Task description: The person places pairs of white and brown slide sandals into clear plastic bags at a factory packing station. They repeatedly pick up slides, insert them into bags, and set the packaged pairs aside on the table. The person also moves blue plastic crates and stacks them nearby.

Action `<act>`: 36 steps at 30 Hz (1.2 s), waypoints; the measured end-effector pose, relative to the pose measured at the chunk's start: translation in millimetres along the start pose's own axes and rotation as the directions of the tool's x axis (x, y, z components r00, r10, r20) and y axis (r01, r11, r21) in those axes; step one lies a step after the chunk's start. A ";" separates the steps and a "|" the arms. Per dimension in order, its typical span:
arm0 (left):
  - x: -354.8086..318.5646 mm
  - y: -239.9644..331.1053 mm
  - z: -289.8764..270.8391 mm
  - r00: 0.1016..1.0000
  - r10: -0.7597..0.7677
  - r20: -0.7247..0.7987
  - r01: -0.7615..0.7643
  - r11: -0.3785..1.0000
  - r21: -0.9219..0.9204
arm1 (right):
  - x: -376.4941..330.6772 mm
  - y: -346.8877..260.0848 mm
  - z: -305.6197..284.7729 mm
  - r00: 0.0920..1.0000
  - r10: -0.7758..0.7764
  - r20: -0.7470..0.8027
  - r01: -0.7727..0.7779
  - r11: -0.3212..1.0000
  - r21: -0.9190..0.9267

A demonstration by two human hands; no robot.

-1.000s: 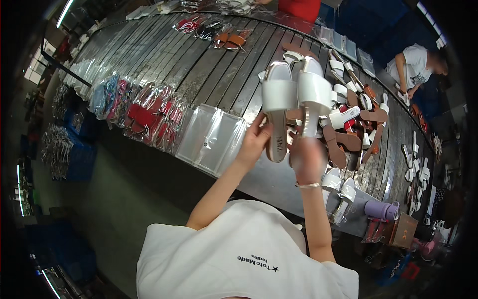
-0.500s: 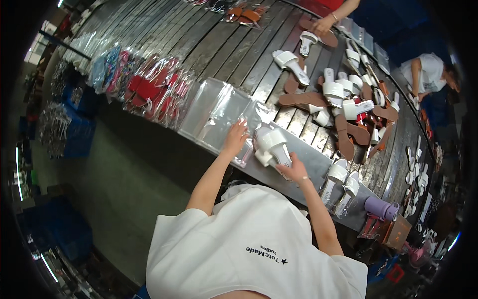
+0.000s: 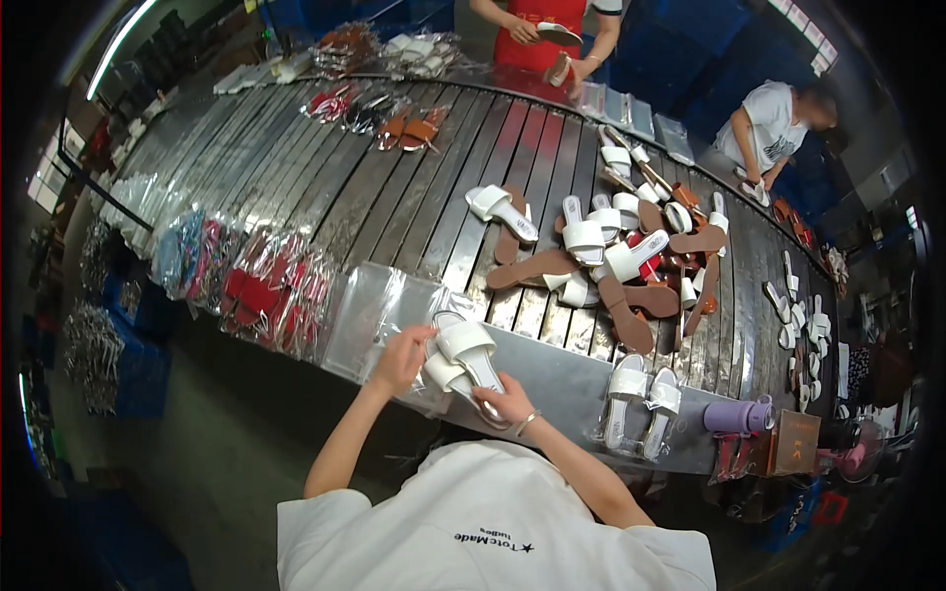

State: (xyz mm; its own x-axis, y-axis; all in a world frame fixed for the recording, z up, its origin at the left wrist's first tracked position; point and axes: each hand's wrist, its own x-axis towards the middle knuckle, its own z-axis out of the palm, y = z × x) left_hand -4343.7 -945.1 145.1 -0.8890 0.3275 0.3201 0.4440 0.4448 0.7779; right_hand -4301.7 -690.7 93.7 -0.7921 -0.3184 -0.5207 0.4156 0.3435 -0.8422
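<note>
Table edge (image 3: 567, 412), held sandals (image 3: 466, 341), bare slats (image 3: 389, 212) beyond

light is uneven: a white tube lamp (image 3: 120, 47) glows at the upper left and pale window panes (image 3: 45, 183) at the left, while the floor (image 3: 266, 424) sinks into shadow. the counter (image 3: 562, 362) throws bright glare off its metal slats, and the plastic bags glint. white slide sandals (image 3: 465, 341) look bright and fairly crisp. the fisheye bows straight edges toward a black rim; a co-worker's head (image 3: 816, 106) is blurred, and the murky blue shape (image 3: 133, 537) at lower left is perhaps a crate.
</note>
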 end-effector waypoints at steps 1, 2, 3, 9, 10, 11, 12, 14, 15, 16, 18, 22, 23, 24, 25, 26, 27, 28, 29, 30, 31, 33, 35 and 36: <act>8.8 20.1 4.6 0.991 0.134 0.027 -0.136 0.986 0.094 | 6.6 2.1 2.2 0.999 0.028 -0.039 -0.027 0.999 0.023; 11.5 34.3 6.2 0.966 0.252 0.060 -0.259 0.946 0.195 | -8.5 -24.1 -0.8 0.994 -0.102 -0.028 0.094 0.970 -0.225; 15.2 46.3 9.1 0.955 0.220 0.201 -0.243 0.965 0.100 | -8.3 -30.1 -8.3 0.990 -0.140 0.026 0.142 0.954 -0.264; 36.7 44.1 39.7 0.994 0.022 0.110 -0.023 1.000 0.012 | -7.3 -21.6 -18.1 0.962 -0.113 -0.249 0.098 0.993 -0.072; 44.6 65.5 52.3 0.957 0.123 0.264 -0.138 0.990 0.039 | -10.3 -25.7 -24.3 0.946 -0.157 -0.285 0.112 0.979 -0.170; 53.1 96.1 66.6 0.882 0.218 0.417 -0.258 0.965 0.040 | 5.8 6.7 -32.9 0.905 -0.333 -0.266 0.262 0.927 -0.268; 56.9 113.3 73.6 0.774 0.299 0.558 -0.375 0.927 0.023 | 30.4 42.8 -40.8 0.919 -0.258 -0.298 0.275 0.961 0.016; 44.8 105.5 72.3 0.803 0.468 0.369 -0.510 0.860 0.017 | 33.7 37.8 -49.2 0.836 -0.369 -0.405 0.407 0.913 0.008; 38.3 100.3 72.0 0.799 0.542 0.260 -0.568 0.823 0.031 | 0.2 -13.5 -52.3 0.692 -0.531 -0.489 0.435 0.847 -0.304; 43.7 103.0 78.7 0.929 0.370 0.013 -0.369 0.925 0.088 | -4.4 -13.0 -61.6 0.626 -0.595 -0.505 0.400 0.800 -0.447; 36.2 82.9 97.7 0.958 -0.109 -0.267 0.110 0.994 -0.012 | -15.2 -27.8 -67.4 0.573 -0.596 -0.563 0.386 0.802 -0.456; 28.7 77.9 132.5 0.608 -0.183 0.773 0.386 0.919 -0.086 | -35.4 -70.3 -66.9 0.524 -0.296 -0.799 0.498 0.867 0.006; 25.0 83.5 138.1 0.437 -0.099 0.894 0.388 0.918 -0.088 | -35.0 -72.3 -64.9 0.536 -0.161 -0.828 0.551 0.811 0.198; 17.4 85.4 134.0 0.467 -0.071 0.881 0.384 0.914 -0.130 | -30.6 -70.6 -67.9 0.495 -0.176 -0.851 0.586 0.790 0.177; 9.7 86.3 130.5 0.494 -0.042 0.868 0.383 0.907 -0.174 | -37.4 -77.1 -69.2 0.476 -0.173 -0.862 0.539 0.832 0.131; 11.4 87.4 125.7 0.693 -0.206 0.691 0.483 0.844 -0.233 | -46.0 -84.9 -69.8 0.451 -0.166 -0.877 0.491 0.867 0.088; 19.6 86.3 121.8 0.800 -0.386 0.460 0.553 0.771 -0.315 | -50.9 -85.6 -69.8 0.434 -0.183 -0.882 0.484 0.873 0.057; 29.6 84.3 118.0 0.854 -0.367 0.368 0.503 0.763 -0.406 | -56.6 -87.3 -67.3 0.429 -0.204 -0.880 0.480 0.877 0.031; 37.0 90.8 125.6 0.879 -0.413 0.239 0.465 0.629 -0.623 | -58.8 -87.2 -66.2 0.425 -0.233 -0.875 0.477 0.879 -0.003; 42.9 92.6 128.2 0.861 -0.416 0.293 0.509 0.689 -0.516 | -51.9 -75.7 -65.7 0.461 -0.177 -0.870 0.500 0.862 0.089; 50.7 94.7 131.4 0.841 -0.416 0.347 0.534 0.744 -0.402 | -38.9 -56.5 -69.0 0.491 -0.125 -0.862 0.520 0.836 0.175; 47.7 120.7 131.8 0.892 -0.279 0.355 0.362 0.912 -0.193 | -38.1 -59.8 -71.9 0.541 -0.030 -0.840 0.593 0.722 0.356; 35.2 112.7 124.2 0.784 -0.110 0.611 0.297 0.931 -0.213 | -44.3 -75.0 -79.1 0.506 -0.037 -0.862 0.648 0.676 0.352; 31.8 106.6 121.0 0.696 -0.020 0.718 0.266 0.936 -0.232 | -47.0 -79.1 -82.1 0.487 -0.039 -0.873 0.674 0.652 0.347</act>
State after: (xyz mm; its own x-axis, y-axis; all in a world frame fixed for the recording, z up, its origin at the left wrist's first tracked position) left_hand -4311.0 -786.4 172.8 -0.5467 0.8176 -0.1808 0.1528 0.3098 0.9385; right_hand -4334.0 -630.3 196.3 -0.7920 0.6024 -0.0989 -0.1081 -0.2977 -0.9485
